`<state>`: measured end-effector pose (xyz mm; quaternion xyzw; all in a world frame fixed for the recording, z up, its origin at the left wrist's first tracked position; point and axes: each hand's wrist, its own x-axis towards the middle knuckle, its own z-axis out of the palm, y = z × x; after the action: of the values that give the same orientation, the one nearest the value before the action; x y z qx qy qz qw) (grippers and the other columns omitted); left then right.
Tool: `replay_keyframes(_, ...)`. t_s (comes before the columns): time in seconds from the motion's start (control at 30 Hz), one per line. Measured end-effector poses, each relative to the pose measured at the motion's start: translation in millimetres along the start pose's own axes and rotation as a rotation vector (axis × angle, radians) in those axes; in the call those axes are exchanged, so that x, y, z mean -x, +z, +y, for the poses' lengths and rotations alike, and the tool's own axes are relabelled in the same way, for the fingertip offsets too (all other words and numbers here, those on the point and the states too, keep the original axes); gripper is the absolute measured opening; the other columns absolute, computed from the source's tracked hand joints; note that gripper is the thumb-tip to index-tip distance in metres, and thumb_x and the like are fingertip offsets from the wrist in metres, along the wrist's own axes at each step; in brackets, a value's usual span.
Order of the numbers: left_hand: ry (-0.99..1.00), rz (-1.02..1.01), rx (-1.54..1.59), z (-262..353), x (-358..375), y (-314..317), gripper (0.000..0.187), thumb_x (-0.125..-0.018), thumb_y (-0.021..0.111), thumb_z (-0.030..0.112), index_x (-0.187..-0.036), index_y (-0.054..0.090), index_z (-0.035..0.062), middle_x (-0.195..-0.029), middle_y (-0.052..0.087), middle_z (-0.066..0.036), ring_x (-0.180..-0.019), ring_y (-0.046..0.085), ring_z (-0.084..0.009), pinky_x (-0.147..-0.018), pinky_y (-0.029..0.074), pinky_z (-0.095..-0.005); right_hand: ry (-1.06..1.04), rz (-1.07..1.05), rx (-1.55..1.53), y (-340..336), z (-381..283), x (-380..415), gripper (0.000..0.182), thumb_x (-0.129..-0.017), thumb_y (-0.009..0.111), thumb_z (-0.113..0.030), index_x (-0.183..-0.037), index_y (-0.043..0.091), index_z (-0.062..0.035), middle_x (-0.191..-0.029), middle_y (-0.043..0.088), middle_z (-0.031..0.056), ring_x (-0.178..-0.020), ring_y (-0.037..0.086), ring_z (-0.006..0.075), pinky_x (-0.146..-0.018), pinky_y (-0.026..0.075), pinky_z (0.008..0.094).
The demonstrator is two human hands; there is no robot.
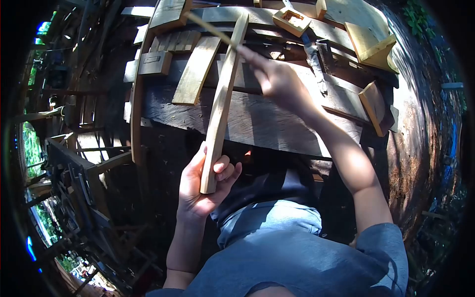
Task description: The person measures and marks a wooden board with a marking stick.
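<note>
My left hand point(205, 183) is wrapped round the lower end of a long squared wooden strip point(222, 104), which slants up across the workbench edge. My right hand point(274, 79) is closed and slightly blurred, with a thin pale stick point(210, 28) running from its fingers toward the upper left. In this view the stick crosses the upper part of the strip, and the right fingertips are right beside the strip there. Left of the strip, a flat board point(197, 72) lies tilted on the bench.
The slatted wooden workbench point(287, 123) carries a block with a slot point(155, 63), a small hollowed wooden box point(292, 21), angled wood pieces point(372, 47) and a small board point(374, 106) at the right. A large log point(408, 133) stands at the right. A wooden frame point(91, 171) is at the left.
</note>
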<state>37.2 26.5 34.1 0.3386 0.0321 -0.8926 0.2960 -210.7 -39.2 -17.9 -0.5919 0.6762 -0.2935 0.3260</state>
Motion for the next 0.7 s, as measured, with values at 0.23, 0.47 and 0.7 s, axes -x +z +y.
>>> replay_keyframes(0.23, -0.015, -0.041, 0.086, 4.7, 1.6, 1.1, 0.033, -0.107, 0.034, 0.033, -0.118, 0.055, 0.0088, -0.071, 0.05, -0.004, -0.064, 0.047, -0.0132, -0.103, 0.039, -0.0395, -0.005, 0.152, 0.165, 1.0, 1.3, -41.4, 0.047, -0.096, 0.048, -0.016, -0.143, 0.047, -0.0208, -0.089, 0.069, 0.0215, -0.065, 0.068, 0.0346, -0.063, 0.055, 0.0437)
replay_keyframes(0.47, -0.011, -0.025, 0.073, 5.6, 0.8, -6.9, 0.03, -0.107, 0.037, 0.031, -0.117, 0.055, 0.0091, -0.069, 0.05, -0.004, -0.063, 0.046, -0.0129, -0.102, 0.039, -0.0392, -0.274, -0.045, 0.077, 17.0, -0.6, 26.6, 0.065, -0.088, 0.057, -0.007, -0.147, 0.043, -0.0307, -0.086, 0.068, 0.0163, -0.067, 0.064, 0.0314, -0.065, 0.052, 0.0432)
replay_keyframes(0.7, 0.002, 0.003, 0.076, 3.0, 2.2, -3.4, 0.029, -0.107, 0.038, 0.032, -0.114, 0.055, 0.0088, -0.07, 0.052, -0.004, -0.063, 0.046, -0.0135, -0.101, 0.04, -0.0388, -0.105, 0.25, 0.175, -0.5, 42.3, -110.7, 0.037, -0.1, 0.044, -0.027, -0.134, 0.055, -0.0156, -0.104, 0.067, 0.0246, -0.095, 0.066, 0.0412, -0.084, 0.053, 0.0466)
